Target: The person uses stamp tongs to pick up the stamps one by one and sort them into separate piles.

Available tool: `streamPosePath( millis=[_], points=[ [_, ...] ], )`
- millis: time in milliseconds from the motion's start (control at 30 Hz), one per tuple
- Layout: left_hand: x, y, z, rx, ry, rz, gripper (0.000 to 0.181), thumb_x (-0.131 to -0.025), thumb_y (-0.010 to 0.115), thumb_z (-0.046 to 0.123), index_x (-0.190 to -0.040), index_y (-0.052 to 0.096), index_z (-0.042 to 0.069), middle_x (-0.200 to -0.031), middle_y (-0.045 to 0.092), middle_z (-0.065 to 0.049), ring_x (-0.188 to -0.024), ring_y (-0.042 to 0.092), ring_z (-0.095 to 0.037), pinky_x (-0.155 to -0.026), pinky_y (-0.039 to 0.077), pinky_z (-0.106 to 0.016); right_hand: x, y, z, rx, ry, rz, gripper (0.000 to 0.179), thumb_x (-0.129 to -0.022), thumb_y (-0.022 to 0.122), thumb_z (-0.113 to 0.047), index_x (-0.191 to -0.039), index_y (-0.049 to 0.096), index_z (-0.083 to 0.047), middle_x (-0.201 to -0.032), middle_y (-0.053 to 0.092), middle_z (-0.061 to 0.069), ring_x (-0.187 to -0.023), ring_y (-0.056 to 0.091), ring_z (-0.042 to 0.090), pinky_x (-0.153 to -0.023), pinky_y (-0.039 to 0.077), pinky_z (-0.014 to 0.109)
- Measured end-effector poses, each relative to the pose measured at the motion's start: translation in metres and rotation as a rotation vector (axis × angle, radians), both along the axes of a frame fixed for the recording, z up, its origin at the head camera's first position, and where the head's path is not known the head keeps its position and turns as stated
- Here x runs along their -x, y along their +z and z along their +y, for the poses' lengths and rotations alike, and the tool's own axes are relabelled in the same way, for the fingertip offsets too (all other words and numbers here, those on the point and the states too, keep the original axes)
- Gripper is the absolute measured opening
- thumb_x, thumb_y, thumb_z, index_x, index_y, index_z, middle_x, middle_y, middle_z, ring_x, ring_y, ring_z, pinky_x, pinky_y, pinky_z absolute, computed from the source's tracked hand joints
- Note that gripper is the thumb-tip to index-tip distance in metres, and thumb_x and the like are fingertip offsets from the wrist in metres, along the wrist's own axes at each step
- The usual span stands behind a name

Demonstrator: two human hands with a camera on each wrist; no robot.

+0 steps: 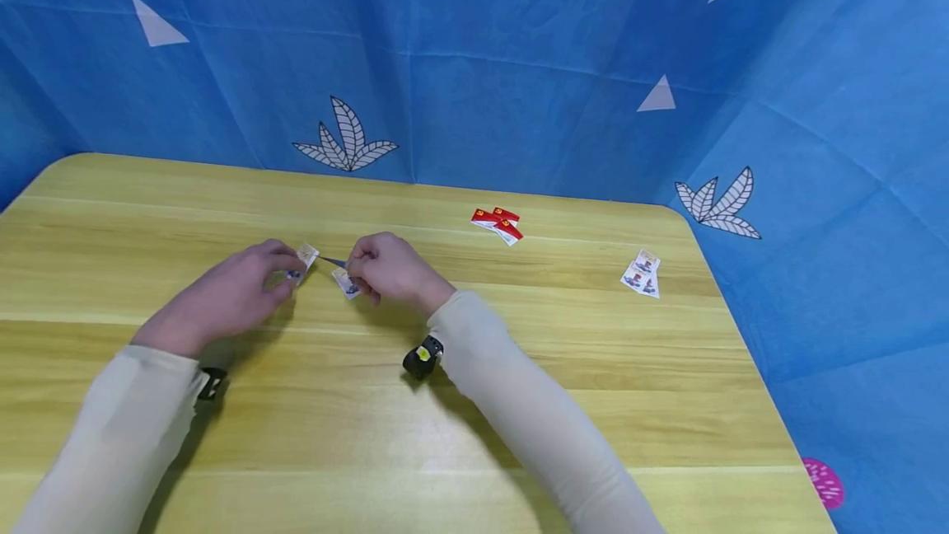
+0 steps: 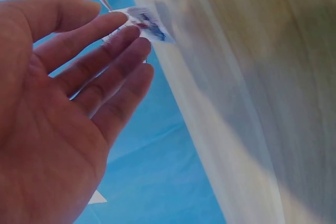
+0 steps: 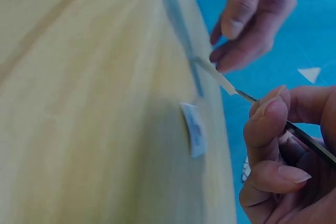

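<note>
My right hand [image 1: 393, 268] pinches slim metal tweezers [image 3: 310, 142] between thumb and fingers. The tweezers' tip meets the edge of a small stamp [image 1: 307, 254], which appears raised off the table in the right wrist view. My left hand [image 1: 240, 287] is beside that stamp with its fingers loosely extended, as the left wrist view [image 2: 68, 103] shows. Its fingertips overlap the stamp in view; I cannot tell whether they touch it. A second stamp [image 1: 346, 283] lies on the table under my right hand, partly covered by the fingers in the head view.
Several red-and-white stamps [image 1: 498, 222] overlap near the table's back edge. Another overlapping group of pale stamps [image 1: 642, 274] lies on the right side. A blue cloth [image 1: 474, 64] hangs behind the wooden table [image 1: 356, 435]. Each wrist wears a black strap or device.
</note>
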State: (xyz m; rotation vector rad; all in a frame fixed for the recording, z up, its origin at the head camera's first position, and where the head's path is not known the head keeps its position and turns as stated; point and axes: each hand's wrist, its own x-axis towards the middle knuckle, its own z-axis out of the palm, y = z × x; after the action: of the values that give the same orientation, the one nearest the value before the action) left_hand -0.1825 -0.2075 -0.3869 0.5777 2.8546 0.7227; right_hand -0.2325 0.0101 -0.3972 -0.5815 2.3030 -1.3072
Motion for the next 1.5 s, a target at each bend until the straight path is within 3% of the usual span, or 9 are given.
streamPosePath(
  millis=[267,500,800,1067,1500],
  points=[
    [0.000,0.002,-0.002,0.011,0.012,0.020,0.032,-0.095,0.056,0.005,-0.124,0.063,-0.005,-0.128,0.054,-0.023,-0.120,0.049,-0.045,-0.099,0.038,-0.061,0.003,0.006,0.011,0.090,-0.012,-0.030,0.019,-0.099,0.051,-0.005,-0.095,0.063,0.009,-0.058,0.053,0.007,-0.048,0.050,0.020,-0.055,0.043,0.028],
    [0.002,-0.002,0.007,-0.008,-0.030,0.039,0.030,-0.093,0.060,0.003,-0.120,0.065,-0.007,-0.121,0.058,-0.022,-0.114,0.054,-0.042,-0.096,0.042,-0.059,0.000,0.010,0.020,0.104,-0.032,-0.066,0.020,-0.100,0.051,-0.007,-0.097,0.062,0.009,-0.061,0.054,0.008,-0.050,0.050,0.018,-0.057,0.045,0.032],
    [0.002,-0.003,0.020,-0.022,-0.090,0.071,0.028,-0.092,0.062,0.003,-0.118,0.066,-0.008,-0.124,0.057,-0.022,-0.118,0.052,-0.043,-0.100,0.039,-0.057,-0.001,0.018,0.043,0.162,-0.053,-0.030,0.018,-0.099,0.050,-0.004,-0.096,0.060,0.011,-0.062,0.053,0.007,-0.050,0.050,0.016,-0.059,0.049,0.043],
    [0.004,-0.006,0.030,-0.026,-0.165,0.121,0.028,-0.090,0.064,0.002,-0.116,0.067,-0.009,-0.121,0.059,-0.020,-0.112,0.055,-0.038,-0.096,0.044,-0.054,-0.001,0.023,0.065,0.248,-0.087,-0.022,0.015,-0.098,0.051,-0.002,-0.086,0.058,0.003,-0.061,0.051,0.008,-0.050,0.050,0.016,-0.052,0.047,0.029],
    [0.007,-0.009,0.040,0.008,-0.212,0.115,0.026,-0.087,0.069,0.003,-0.111,0.070,-0.007,-0.116,0.059,-0.017,-0.107,0.056,-0.035,-0.092,0.047,-0.051,-0.002,0.025,0.101,0.223,-0.138,-0.007,0.014,-0.098,0.051,-0.003,-0.087,0.058,0.004,-0.062,0.051,0.008,-0.050,0.050,0.017,-0.052,0.047,0.028]
  ],
)
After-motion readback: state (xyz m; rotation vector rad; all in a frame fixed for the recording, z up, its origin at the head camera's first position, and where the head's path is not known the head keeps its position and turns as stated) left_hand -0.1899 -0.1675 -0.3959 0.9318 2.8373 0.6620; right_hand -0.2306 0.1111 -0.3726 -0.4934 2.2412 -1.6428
